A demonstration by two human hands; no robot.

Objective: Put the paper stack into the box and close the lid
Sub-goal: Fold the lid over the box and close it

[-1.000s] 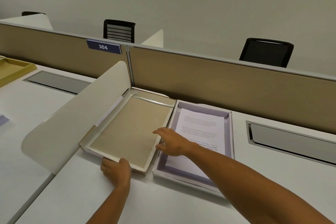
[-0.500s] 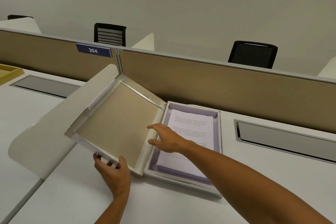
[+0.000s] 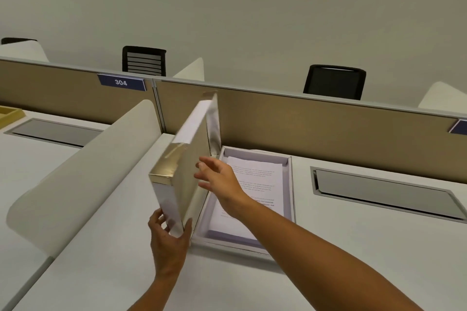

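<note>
Paper (image 3: pixel 255 184) lies flat in the open box (image 3: pixel 290 184) on the table (image 3: pixel 353 247). The lid (image 3: pixel 188 166) stands almost upright on its edge along the box's left side, blurred at its top. The left hand (image 3: pixel 168 237) grips the lid's near bottom corner, thumb on the inner face. The right hand (image 3: pixel 218 179), fingers spread, hovers over the paper just beside the lid's inner face.

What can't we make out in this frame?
- Text on the paper stack: too small and soft, and the right hand covers part of it.
- Lid: motion-blurred along its far end, so edges are unclear.
- Left hand: fingers partly behind the lid's near corner, grip not fully visible.
- Box: left wall hidden by the lid, so any hinge is unseen.
</note>
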